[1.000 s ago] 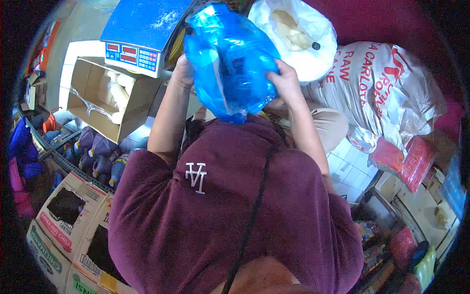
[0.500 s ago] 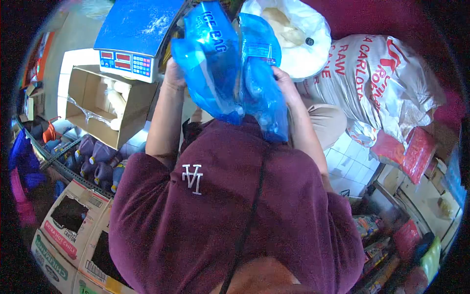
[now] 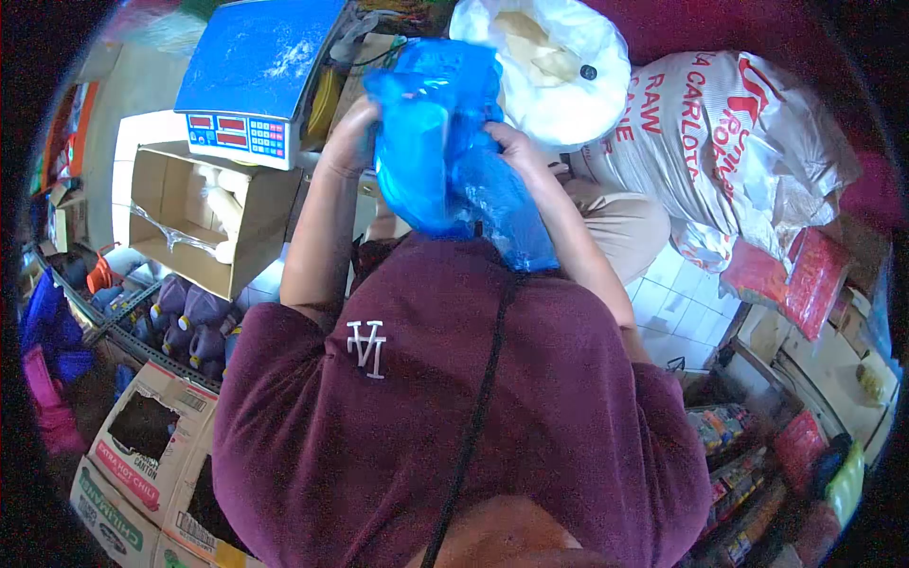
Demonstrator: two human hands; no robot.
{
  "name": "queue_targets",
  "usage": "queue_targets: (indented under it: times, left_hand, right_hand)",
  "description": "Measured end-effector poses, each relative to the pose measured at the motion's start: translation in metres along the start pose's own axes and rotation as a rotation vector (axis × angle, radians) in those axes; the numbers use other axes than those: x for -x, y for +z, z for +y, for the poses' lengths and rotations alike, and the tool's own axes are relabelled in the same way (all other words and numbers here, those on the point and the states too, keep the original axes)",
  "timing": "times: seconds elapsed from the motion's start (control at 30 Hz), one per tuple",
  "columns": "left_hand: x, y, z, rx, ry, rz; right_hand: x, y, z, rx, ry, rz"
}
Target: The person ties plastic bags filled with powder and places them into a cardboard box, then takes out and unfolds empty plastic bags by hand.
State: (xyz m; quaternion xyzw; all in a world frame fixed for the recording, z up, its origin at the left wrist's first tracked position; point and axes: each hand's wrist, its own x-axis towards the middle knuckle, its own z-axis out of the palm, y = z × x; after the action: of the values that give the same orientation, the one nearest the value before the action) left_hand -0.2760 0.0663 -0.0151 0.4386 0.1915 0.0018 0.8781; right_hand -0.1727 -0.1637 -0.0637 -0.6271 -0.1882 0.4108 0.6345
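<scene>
Blue plastic between scale and sack

I see a maroon short-sleeved shirt behind the hands, white letters, a black cord, beige bottoms.

White tiled floor shows beside an open cardboard box, seemingly resting on it.

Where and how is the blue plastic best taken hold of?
Probably the blue plastic is best pinched at its upper side edges, one hand from each side, where the left hand and right hand are: it looks thin and limp, its lower part drooping toward the shirt.
</scene>
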Motion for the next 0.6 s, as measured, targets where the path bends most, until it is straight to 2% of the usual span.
queue_targets:
  times: [0.03,0.07,0.13,0.17,0.2,0.23,0.27,0.3,0.37,0.4,0.43,0.5,0.57,0.6]
  left_hand:
    - [-0.004,-0.003,-0.002,-0.141,0.005,-0.062]
    - [-0.003,-0.004,-0.005,-0.169,0.011,-0.071]
    - [-0.004,0.001,-0.011,-0.274,-0.028,-0.043]
    - [0.002,0.002,-0.007,-0.391,-0.059,-0.115]
    - [-0.003,-0.001,-0.013,-0.603,0.049,-0.168]
    - [-0.006,0.0,-0.016,-0.811,0.16,-0.22]
    - [-0.005,0.0,-0.016,-0.975,0.132,-0.226]
    - [-0.006,-0.001,-0.018,-0.977,0.133,-0.23]
    - [-0.008,-0.003,-0.027,-1.163,0.337,-0.263]
    - [-0.007,0.0,-0.022,-1.269,0.265,-0.337]
    - [-0.007,0.003,-0.021,-1.265,0.264,-0.343]
    - [-0.008,0.01,-0.022,-1.391,0.39,-0.351]
    - [-0.011,0.012,-0.023,-1.454,0.408,-0.366]
    - [-0.011,0.013,-0.022,-1.521,0.425,-0.378]
  right_hand:
    - [-0.001,0.004,0.0,0.178,-0.108,-0.018]
    - [-0.008,0.005,0.012,-0.113,0.027,-0.032]
    - [-0.005,0.019,-0.017,-0.1,0.096,-0.022]
    - [-0.003,0.023,-0.029,-0.083,0.164,-0.012]
    - [-0.002,0.012,-0.022,0.167,-0.022,-0.029]
    - [0.006,0.002,-0.024,0.165,-0.022,-0.023]
    - [0.018,-0.01,-0.027,0.433,-0.208,0.067]
    - [0.028,-0.022,-0.031,0.7,-0.393,0.158]
    - [0.045,-0.053,-0.04,-0.147,0.155,0.333]
    - [0.056,-0.067,-0.044,-0.663,0.105,0.376]
    - [0.059,-0.078,-0.042,-0.662,0.106,0.383]
    - [0.055,-0.09,-0.044,-1.068,-0.203,-0.118]
    - [0.052,-0.083,-0.048,-1.166,-0.239,-0.2]
    - [0.043,-0.062,-0.069,-1.08,-0.192,-0.167]
